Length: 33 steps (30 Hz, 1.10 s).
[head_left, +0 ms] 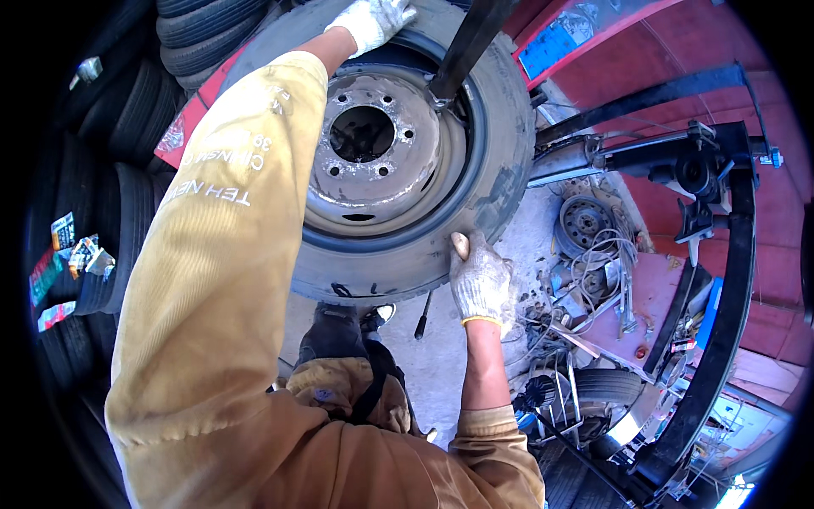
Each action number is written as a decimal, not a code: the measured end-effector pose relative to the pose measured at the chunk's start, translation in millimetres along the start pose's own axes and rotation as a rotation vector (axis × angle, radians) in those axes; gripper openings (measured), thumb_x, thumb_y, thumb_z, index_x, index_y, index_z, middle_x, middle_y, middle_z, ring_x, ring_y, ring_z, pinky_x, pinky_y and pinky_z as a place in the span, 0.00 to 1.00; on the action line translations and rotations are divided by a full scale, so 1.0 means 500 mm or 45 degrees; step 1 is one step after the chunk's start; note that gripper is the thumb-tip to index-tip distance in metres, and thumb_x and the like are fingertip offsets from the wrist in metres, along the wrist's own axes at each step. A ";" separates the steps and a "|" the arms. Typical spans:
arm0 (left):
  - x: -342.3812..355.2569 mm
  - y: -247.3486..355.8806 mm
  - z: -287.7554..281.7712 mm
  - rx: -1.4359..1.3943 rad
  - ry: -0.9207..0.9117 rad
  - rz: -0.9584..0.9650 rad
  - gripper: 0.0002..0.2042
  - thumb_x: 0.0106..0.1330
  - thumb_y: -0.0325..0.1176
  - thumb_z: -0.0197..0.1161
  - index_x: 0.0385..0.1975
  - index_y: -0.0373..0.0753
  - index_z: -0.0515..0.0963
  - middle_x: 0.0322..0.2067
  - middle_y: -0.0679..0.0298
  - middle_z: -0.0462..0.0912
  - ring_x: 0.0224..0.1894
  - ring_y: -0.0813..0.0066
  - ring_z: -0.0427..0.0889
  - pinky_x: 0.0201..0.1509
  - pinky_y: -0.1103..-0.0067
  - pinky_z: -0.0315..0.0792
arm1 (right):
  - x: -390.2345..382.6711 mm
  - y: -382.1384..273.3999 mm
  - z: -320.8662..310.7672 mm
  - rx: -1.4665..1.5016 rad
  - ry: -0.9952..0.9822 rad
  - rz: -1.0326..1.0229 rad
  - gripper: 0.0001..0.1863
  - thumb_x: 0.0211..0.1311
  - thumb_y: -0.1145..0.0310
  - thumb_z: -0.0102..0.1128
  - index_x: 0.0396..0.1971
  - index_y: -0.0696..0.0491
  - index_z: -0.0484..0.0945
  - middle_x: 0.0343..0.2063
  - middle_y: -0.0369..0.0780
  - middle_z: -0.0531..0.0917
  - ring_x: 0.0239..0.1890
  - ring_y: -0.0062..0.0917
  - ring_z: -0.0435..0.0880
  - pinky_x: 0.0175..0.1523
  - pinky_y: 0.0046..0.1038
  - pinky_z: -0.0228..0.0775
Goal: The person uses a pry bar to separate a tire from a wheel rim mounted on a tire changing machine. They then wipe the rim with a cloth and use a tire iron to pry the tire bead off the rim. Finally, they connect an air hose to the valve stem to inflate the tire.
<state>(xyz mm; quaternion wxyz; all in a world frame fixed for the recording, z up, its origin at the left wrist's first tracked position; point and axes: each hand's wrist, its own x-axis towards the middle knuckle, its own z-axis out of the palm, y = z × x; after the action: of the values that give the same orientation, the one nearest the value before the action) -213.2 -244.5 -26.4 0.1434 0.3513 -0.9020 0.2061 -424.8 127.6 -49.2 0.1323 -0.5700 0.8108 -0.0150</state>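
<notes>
A large tyre (498, 182) lies around a worn steel wheel rim (386, 191), which has a round centre hole and several bolt holes. My left hand (373, 24), in a white knit glove, rests at the tyre's far side with its fingers stretched to the right. At the near right edge is my right hand (482, 280), in a soiled glove. Its thumb lies on the sidewall and its other fingers curl around the edge, partly hidden. A black upright post (466, 51) comes down to the wheel, its metal head at the rim's right edge.
Stacked tyres (140, 204) fill the left side. To the right stand a black machine arm (742, 254) and a red wall (678, 51). Another steel wheel (585, 222), hoses and scattered parts lie on the floor. A dark rod (421, 321) sticks out below the tyre, near my shoe (381, 316).
</notes>
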 end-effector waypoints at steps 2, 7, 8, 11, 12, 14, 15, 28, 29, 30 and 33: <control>0.007 0.005 0.018 -0.053 0.088 -0.012 0.10 0.68 0.33 0.50 0.37 0.37 0.78 0.44 0.47 0.78 0.47 0.50 0.79 0.53 0.62 0.74 | -0.002 -0.004 0.018 0.022 -0.038 0.023 0.15 0.69 0.51 0.55 0.41 0.46 0.79 0.31 0.49 0.87 0.37 0.48 0.87 0.47 0.48 0.74; 0.012 0.022 0.068 0.083 0.056 -0.172 0.18 0.70 0.29 0.49 0.59 0.43 0.74 0.65 0.57 0.70 0.64 0.58 0.74 0.65 0.68 0.71 | -0.001 -0.020 0.021 0.026 -0.138 -0.027 0.19 0.70 0.48 0.51 0.41 0.48 0.79 0.33 0.51 0.87 0.39 0.48 0.87 0.47 0.49 0.75; 0.015 0.033 0.051 0.049 0.258 -0.140 0.17 0.69 0.29 0.49 0.56 0.42 0.74 0.65 0.54 0.71 0.63 0.57 0.75 0.61 0.65 0.73 | 0.003 -0.013 0.027 0.037 -0.175 -0.007 0.20 0.70 0.46 0.50 0.43 0.47 0.80 0.34 0.52 0.87 0.41 0.49 0.87 0.48 0.49 0.75; -0.023 0.040 0.008 -0.251 0.105 -0.291 0.15 0.68 0.31 0.53 0.54 0.42 0.74 0.55 0.53 0.77 0.59 0.54 0.78 0.62 0.64 0.72 | -0.002 -0.013 0.034 0.092 -0.178 -0.009 0.24 0.71 0.43 0.47 0.44 0.47 0.82 0.36 0.53 0.87 0.42 0.50 0.86 0.50 0.49 0.76; -0.060 0.041 -0.008 -0.265 0.162 -0.346 0.14 0.67 0.32 0.54 0.52 0.42 0.74 0.51 0.54 0.78 0.55 0.53 0.79 0.59 0.62 0.72 | -0.012 -0.016 0.034 0.135 -0.117 -0.035 0.23 0.71 0.44 0.48 0.41 0.48 0.83 0.33 0.53 0.86 0.40 0.50 0.87 0.48 0.50 0.76; -0.161 0.046 -0.045 -0.304 0.258 -0.459 0.12 0.66 0.32 0.56 0.49 0.41 0.75 0.45 0.54 0.79 0.50 0.52 0.80 0.54 0.61 0.73 | -0.020 -0.013 0.047 0.180 -0.048 -0.088 0.25 0.72 0.45 0.47 0.37 0.51 0.85 0.31 0.54 0.86 0.39 0.51 0.87 0.46 0.50 0.78; -0.223 0.052 -0.061 -0.332 0.290 -0.513 0.12 0.65 0.32 0.57 0.47 0.40 0.76 0.43 0.55 0.79 0.48 0.52 0.80 0.52 0.61 0.74 | -0.019 -0.013 0.050 0.190 -0.055 -0.096 0.25 0.72 0.45 0.47 0.37 0.51 0.85 0.31 0.54 0.86 0.38 0.51 0.87 0.46 0.50 0.78; -1.000 0.619 -0.156 -0.522 -0.191 -2.363 0.15 0.71 0.40 0.54 0.44 0.35 0.81 0.42 0.42 0.84 0.47 0.43 0.83 0.54 0.60 0.74 | -0.050 -0.023 0.061 0.160 -0.198 -0.275 0.22 0.71 0.48 0.48 0.41 0.48 0.86 0.37 0.47 0.88 0.42 0.44 0.88 0.50 0.47 0.77; -1.024 0.661 -0.153 -0.642 -0.090 -2.298 0.15 0.71 0.41 0.54 0.46 0.38 0.82 0.42 0.44 0.85 0.47 0.47 0.84 0.53 0.60 0.75 | -0.055 -0.026 0.061 0.173 -0.203 -0.297 0.22 0.71 0.48 0.48 0.42 0.47 0.86 0.38 0.47 0.88 0.43 0.44 0.88 0.51 0.47 0.77; -1.019 0.670 -0.145 -0.646 -0.081 -2.267 0.16 0.72 0.41 0.54 0.46 0.37 0.82 0.42 0.45 0.86 0.47 0.48 0.84 0.53 0.61 0.75 | -0.061 -0.031 0.052 0.182 -0.253 -0.274 0.22 0.70 0.48 0.49 0.45 0.47 0.85 0.39 0.48 0.88 0.44 0.44 0.87 0.52 0.47 0.77; -0.932 0.633 -0.169 -0.776 0.094 -2.182 0.18 0.74 0.42 0.52 0.48 0.33 0.80 0.48 0.44 0.84 0.50 0.49 0.82 0.57 0.63 0.73 | -0.079 -0.038 0.050 0.171 -0.232 -0.313 0.22 0.70 0.48 0.49 0.43 0.48 0.86 0.39 0.48 0.88 0.44 0.44 0.87 0.52 0.46 0.77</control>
<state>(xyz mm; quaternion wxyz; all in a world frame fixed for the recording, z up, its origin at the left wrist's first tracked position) -91.0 274.9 -226.3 0.3629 0.8415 -0.3424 -0.2073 -389.0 160.9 -62.4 0.2402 -0.6537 0.7168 -0.0337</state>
